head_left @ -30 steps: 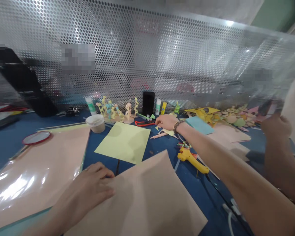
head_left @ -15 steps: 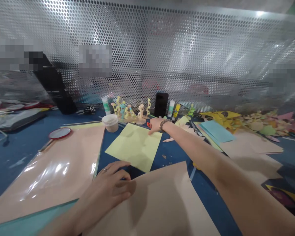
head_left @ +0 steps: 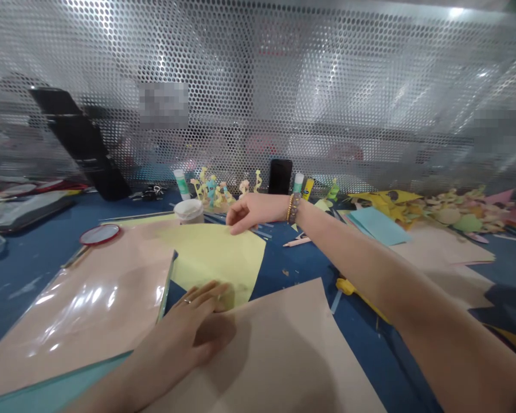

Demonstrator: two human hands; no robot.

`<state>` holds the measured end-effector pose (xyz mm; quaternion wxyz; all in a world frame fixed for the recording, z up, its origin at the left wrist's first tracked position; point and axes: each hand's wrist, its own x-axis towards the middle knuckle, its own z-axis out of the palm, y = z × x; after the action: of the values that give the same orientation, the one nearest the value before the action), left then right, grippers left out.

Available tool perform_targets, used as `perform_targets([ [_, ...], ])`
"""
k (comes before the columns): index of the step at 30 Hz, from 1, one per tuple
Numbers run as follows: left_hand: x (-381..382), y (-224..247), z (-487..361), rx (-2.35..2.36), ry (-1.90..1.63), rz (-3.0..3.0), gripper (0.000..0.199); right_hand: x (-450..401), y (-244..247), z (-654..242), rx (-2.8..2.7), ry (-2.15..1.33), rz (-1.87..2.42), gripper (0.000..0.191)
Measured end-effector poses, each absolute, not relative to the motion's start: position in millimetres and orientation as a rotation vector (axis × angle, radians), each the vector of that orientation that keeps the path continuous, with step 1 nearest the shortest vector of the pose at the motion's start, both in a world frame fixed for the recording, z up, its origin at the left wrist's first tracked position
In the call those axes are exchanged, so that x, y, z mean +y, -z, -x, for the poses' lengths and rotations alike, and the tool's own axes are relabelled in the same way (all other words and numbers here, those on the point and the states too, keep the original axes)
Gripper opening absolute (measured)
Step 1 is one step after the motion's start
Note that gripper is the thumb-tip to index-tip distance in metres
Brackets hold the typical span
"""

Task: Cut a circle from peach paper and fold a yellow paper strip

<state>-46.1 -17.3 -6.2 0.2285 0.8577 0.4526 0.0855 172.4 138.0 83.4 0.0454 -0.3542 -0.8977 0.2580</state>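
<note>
A pale yellow paper sheet [head_left: 217, 252] lies bowed at the middle of the blue table, its left part over a plastic-covered peach sheet [head_left: 107, 287]. At the yellow sheet's far edge is my right hand [head_left: 258, 211], fingers curled and thumb against the paper, seemingly pinching it. My left hand [head_left: 193, 324] lies palm down with fingers stretched out. Its fingertips rest on the near part of the yellow sheet, and its thumb is over a large beige paper sheet [head_left: 284, 350] in front of me.
Behind the yellow sheet stand a white tub [head_left: 189, 211], small paper figures [head_left: 215, 192], a phone [head_left: 280, 176] and glue sticks [head_left: 298, 183]. A red-rimmed round mirror [head_left: 100, 234] is at left. Blue paper [head_left: 378, 225] and a pile of scraps [head_left: 460, 212] lie right.
The yellow sheet has shifted left and bowed upward. My right hand has moved left along its far edge. My left hand's fingers have flattened onto the paper.
</note>
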Motion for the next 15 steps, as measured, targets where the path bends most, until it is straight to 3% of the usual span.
perform_targets([
  [4, -16, 16, 49, 1.223, -0.287, -2.397, 0.025, 162, -76, -165, -2.668, -0.35, 1.293, 0.018],
  [7, -15, 24, 51, 1.224, -0.359, -2.405, 0.028, 166, -64, -136, -2.683, -0.167, 1.206, 0.023],
  [15, -18, 5, 46, 1.212, -0.312, -2.429, 0.024, 157, -53, -69, -2.834, -0.1, 1.091, 0.026],
])
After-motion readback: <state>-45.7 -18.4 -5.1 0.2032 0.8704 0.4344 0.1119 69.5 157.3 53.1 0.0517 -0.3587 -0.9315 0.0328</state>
